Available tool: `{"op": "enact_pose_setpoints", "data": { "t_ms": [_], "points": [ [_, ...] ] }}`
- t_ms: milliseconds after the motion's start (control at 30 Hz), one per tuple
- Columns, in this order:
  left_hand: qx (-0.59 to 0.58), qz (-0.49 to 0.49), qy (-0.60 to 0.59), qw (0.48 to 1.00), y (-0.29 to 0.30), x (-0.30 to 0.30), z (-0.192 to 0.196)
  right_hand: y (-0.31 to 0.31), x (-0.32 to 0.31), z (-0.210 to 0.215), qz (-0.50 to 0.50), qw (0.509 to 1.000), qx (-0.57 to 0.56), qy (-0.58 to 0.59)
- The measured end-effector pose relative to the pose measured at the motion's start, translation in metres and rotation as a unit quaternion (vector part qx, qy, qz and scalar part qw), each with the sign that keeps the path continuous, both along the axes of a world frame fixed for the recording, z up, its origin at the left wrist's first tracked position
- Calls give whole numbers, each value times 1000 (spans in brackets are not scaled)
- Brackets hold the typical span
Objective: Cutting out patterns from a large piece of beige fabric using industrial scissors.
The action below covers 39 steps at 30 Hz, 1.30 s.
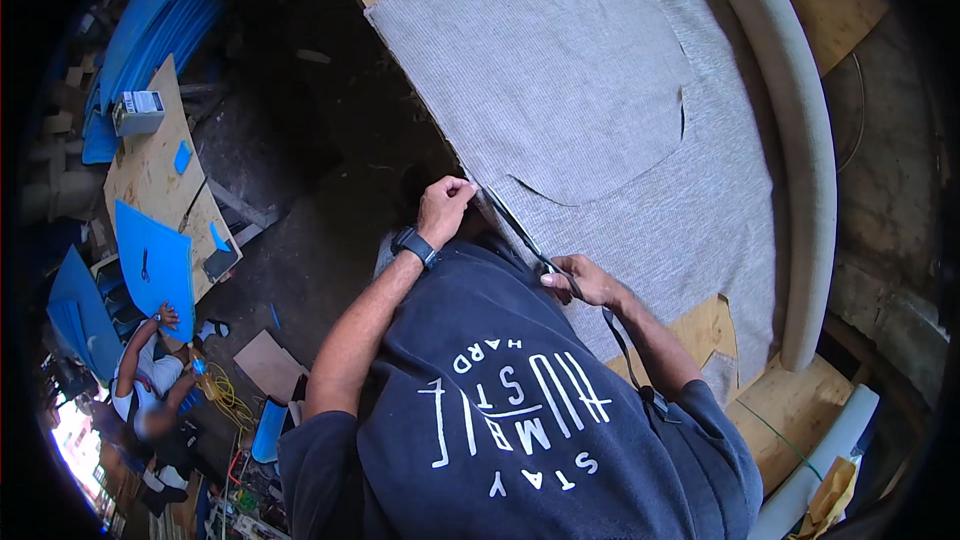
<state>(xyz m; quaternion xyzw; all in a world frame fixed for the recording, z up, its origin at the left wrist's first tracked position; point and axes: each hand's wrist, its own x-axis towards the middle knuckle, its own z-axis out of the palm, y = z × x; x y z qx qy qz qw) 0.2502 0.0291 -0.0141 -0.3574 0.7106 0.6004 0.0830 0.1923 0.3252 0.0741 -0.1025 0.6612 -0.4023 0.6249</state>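
Note:
Grey ribbed upholstery fabric point(720, 250) lies spread over a plywood table. A rounded grey fabric piece point(540, 70) rests on top of it, dark gaps showing along its curved edge. My left hand point(445, 210) is closed in a pinch at the fabric's near left edge. My right hand point(583, 282) is wrapped around the dark handles of a pair of scissors point(515, 227), lower along the same edge. Their long, narrow blades point up and left toward my left fingertips. How far the blades are apart cannot be made out.
A thick fabric roll point(800, 140) runs along the table's far right side. Bare plywood point(705, 335) shows near my right forearm. At left, a co-worker point(150, 380) handles a blue sheet point(150, 260) at another plywood table point(160, 165) bearing a metal can point(138, 112).

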Motion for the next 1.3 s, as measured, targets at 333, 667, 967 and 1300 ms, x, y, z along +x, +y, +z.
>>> {"op": "enact_pose_setpoints", "data": {
  "t_ms": [333,667,967,1300],
  "points": [
    [86,7,-28,996,0,-7,16,-25,0,-8,-5,1000,2,29],
    [158,3,-4,987,-7,-9,16,-53,-10,-17,27,995,17,94],
    [143,-2,22,990,-3,-8,22,-56,-3,-19,47,990,33,131],
    [146,-31,17,989,-5,-3,12,-54,7,-17,18,989,63,135]
  ]
}}
